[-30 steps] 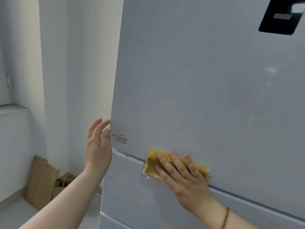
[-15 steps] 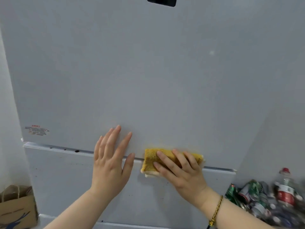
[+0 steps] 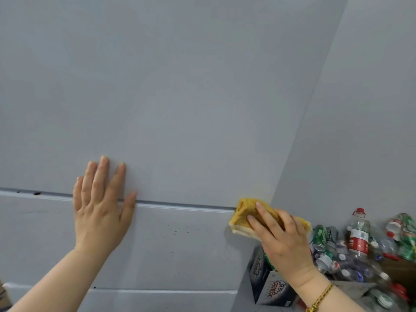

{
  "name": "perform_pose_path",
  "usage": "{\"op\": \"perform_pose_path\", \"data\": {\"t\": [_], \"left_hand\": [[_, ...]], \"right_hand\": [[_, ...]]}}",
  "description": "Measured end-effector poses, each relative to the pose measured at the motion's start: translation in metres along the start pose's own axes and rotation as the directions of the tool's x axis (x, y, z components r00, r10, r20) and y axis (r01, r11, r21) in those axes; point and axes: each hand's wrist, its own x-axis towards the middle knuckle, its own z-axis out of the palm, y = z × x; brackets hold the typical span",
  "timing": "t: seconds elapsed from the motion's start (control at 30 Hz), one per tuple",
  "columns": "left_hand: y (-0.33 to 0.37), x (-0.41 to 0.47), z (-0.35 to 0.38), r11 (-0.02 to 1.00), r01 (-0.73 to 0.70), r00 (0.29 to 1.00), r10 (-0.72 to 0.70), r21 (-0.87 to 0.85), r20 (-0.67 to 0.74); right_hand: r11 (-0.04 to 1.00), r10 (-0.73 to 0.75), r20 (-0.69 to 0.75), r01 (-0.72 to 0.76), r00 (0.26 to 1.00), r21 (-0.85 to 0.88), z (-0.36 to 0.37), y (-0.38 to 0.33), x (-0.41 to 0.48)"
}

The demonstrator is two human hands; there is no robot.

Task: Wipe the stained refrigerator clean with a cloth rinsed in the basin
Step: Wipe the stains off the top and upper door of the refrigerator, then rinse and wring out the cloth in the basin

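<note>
At fridge (image 3: 180, 97) corner: right hand (image 3: 283, 242) presses cloth (image 3: 245, 210); left hand (image 3: 101, 210) flat; bottles (image 3: 358, 235) beside.

Two hands (image 3: 102, 212), one cloth (image 3: 247, 210), one refrigerator (image 3: 180, 97), one box (image 3: 270, 287) (bottles too heaped to count).

Home kitchen corner: grey refrigerator (image 3: 180, 109) with stacked door panels, plain wall (image 3: 360, 131) at its right edge, heap of empty bottles and cans (image 3: 360, 248) and a carton (image 3: 267, 287) beside its base.

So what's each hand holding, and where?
Right hand presses the yellow cloth flat under its fingers at the fridge's right edge. Left hand holds nothing.
</note>
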Motion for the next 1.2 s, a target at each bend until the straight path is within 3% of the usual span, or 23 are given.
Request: {"op": "perform_pose_path", "data": {"t": [0.1, 0.17, 0.23, 0.27, 0.37, 0.5, 0.57, 0.67, 0.73, 0.9, 1.03, 1.1, 1.2], "left_hand": [[0.018, -0.011, -0.004, 0.984, 0.146, 0.989, -0.142, -0.1, 0.047], [0.033, -0.027, -0.009, 0.965, 0.181, 0.981, -0.162, -0.188, 0.109], [0.049, -0.043, -0.015, 0.91, 0.204, 0.965, -0.124, -0.36, 0.233], [0.059, -0.047, -0.02, 0.836, 0.304, 0.927, -0.149, -0.457, 0.344], [0.079, -0.062, -0.032, 0.592, 0.595, 0.781, -0.267, -0.543, 0.565], [0.072, -0.08, -0.046, 0.274, 0.862, 0.503, -0.358, -0.427, 0.787], [0.06, -0.086, -0.063, 0.128, 0.897, 0.433, -0.441, -0.422, 0.787], [0.036, -0.094, -0.087, 0.099, 0.9, 0.398, -0.581, -0.423, 0.71], [0.019, -0.101, -0.107, 0.108, 0.894, 0.394, -0.652, -0.435, 0.648], [-0.034, -0.121, -0.165, 0.091, 0.894, 0.345, -0.765, -0.439, 0.544], [-0.088, -0.152, -0.221, 0.043, 0.905, 0.264, -0.837, -0.424, 0.478], [-0.117, -0.171, -0.256, 0.032, 0.911, 0.224, -0.875, -0.411, 0.43], [-0.161, -0.199, -0.318, 0.031, 0.904, 0.186, -0.926, -0.427, 0.328]], "right_hand": [[0.966, 0.179, 0.106, -0.195, 0.978, 0.168, -0.015, -0.004, -0.008], [0.893, 0.26, 0.165, -0.302, 0.951, 0.334, -0.025, -0.012, -0.009], [0.789, 0.301, 0.224, -0.374, 0.927, 0.487, -0.031, -0.026, -0.005], [0.728, 0.305, 0.26, -0.4, 0.916, 0.556, -0.033, -0.034, -0.002], [0.476, 0.263, 0.374, -0.457, 0.889, 0.751, -0.034, -0.065, 0.008], [0.075, 0.182, 0.531, -0.55, 0.828, 0.832, -0.04, -0.119, 0.028], [-0.124, 0.093, 0.605, -0.594, 0.791, 0.795, -0.048, -0.15, 0.041], [-0.335, -0.137, 0.713, -0.709, 0.688, 0.62, -0.059, -0.183, 0.057], [-0.339, -0.276, 0.737, -0.78, 0.617, 0.526, -0.065, -0.206, 0.066], [-0.303, -0.511, 0.64, -0.817, 0.574, 0.491, -0.083, -0.271, 0.095], [-0.278, -0.657, 0.553, -0.847, 0.512, 0.453, -0.114, -0.34, 0.126], [-0.262, -0.676, 0.518, -0.829, 0.523, 0.495, -0.132, -0.386, 0.136], [-0.183, -0.663, 0.452, -0.715, 0.596, 0.675, -0.166, -0.464, 0.153]]}}
